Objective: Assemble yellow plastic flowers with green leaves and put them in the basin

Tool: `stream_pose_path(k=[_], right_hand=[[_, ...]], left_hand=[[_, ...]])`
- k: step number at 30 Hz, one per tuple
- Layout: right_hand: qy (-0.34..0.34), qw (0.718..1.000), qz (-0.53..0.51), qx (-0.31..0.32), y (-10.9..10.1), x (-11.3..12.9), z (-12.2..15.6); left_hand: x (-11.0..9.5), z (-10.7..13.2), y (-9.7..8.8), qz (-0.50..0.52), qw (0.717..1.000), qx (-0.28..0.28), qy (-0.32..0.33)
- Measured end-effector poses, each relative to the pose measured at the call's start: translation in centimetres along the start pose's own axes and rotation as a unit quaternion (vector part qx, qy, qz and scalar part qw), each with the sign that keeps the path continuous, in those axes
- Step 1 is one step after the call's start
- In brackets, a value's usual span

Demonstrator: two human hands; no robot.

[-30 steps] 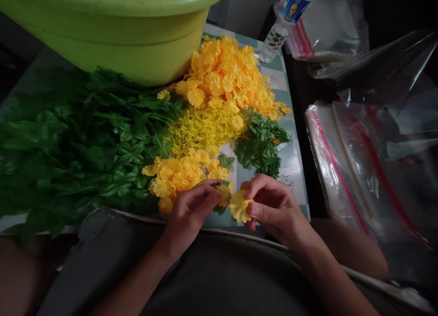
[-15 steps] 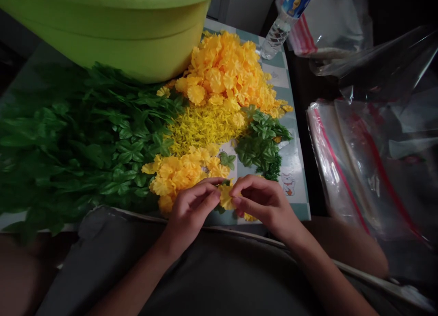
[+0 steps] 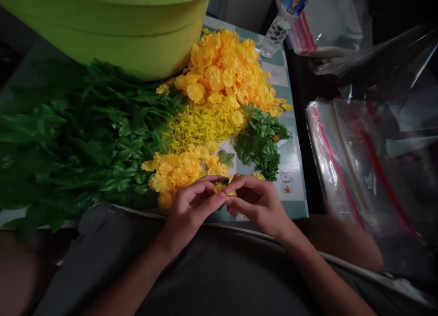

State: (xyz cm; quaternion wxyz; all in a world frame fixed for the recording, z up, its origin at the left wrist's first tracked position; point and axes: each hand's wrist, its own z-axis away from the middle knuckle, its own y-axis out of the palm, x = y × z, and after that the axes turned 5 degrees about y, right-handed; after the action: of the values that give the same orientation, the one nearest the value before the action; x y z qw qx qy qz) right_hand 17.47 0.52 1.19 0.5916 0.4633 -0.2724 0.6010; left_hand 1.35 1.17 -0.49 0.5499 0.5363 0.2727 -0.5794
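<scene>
Close together at the table's near edge, my left hand [image 3: 193, 202] and my right hand [image 3: 256, 199] pinch a small yellow artificial flower [image 3: 230, 193] between them. Its petals are partly covered by my fingers, and a bit of green shows behind. Just beyond my left hand lies a heap of yellow-orange flower pieces [image 3: 183, 168]. A single green leaf piece [image 3: 226, 158] rests on the table past my fingertips. Farther off are a pile of small yellow sprigs [image 3: 201, 124] and a bigger mound of orange-yellow flower pieces [image 3: 222, 69].
Green artificial leaves [image 3: 85, 142] cover the left side. A lime-green tub [image 3: 137, 38] stands at the back left. A smaller leaf bunch [image 3: 258, 138] lies on the right, with a water bottle [image 3: 277, 31] behind. Clear plastic bags [image 3: 342, 161] lie beyond the table's right edge.
My hands have drawn closer together. The yellow flower, facing up before, is now tilted and more hidden between my fingers. The camera has shifted slightly.
</scene>
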Motion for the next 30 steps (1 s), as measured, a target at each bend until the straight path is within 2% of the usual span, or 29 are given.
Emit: stream_pose_path(k=[9,16,24,30], right_hand=[[-0.048,0.998,-0.021,0.035,-0.5,0.1,-0.1],[0.005,0.998,-0.045,0.044,-0.4,-0.2,-0.5],[0.009,0.997,-0.052,0.065,-0.4,-0.9,-1.0],[0.008,0.994,-0.075,0.074,-0.3,-1.3,-1.4]], left_hand=[[0.4,0.0,-0.2,0.035,0.999,0.013,0.004],[-0.2,0.2,0.0,0.010,0.999,0.020,0.024],[-0.3,-0.1,-0.6,0.065,0.997,0.035,-0.020],[-0.3,-0.2,-0.7,0.084,0.996,0.032,-0.019]])
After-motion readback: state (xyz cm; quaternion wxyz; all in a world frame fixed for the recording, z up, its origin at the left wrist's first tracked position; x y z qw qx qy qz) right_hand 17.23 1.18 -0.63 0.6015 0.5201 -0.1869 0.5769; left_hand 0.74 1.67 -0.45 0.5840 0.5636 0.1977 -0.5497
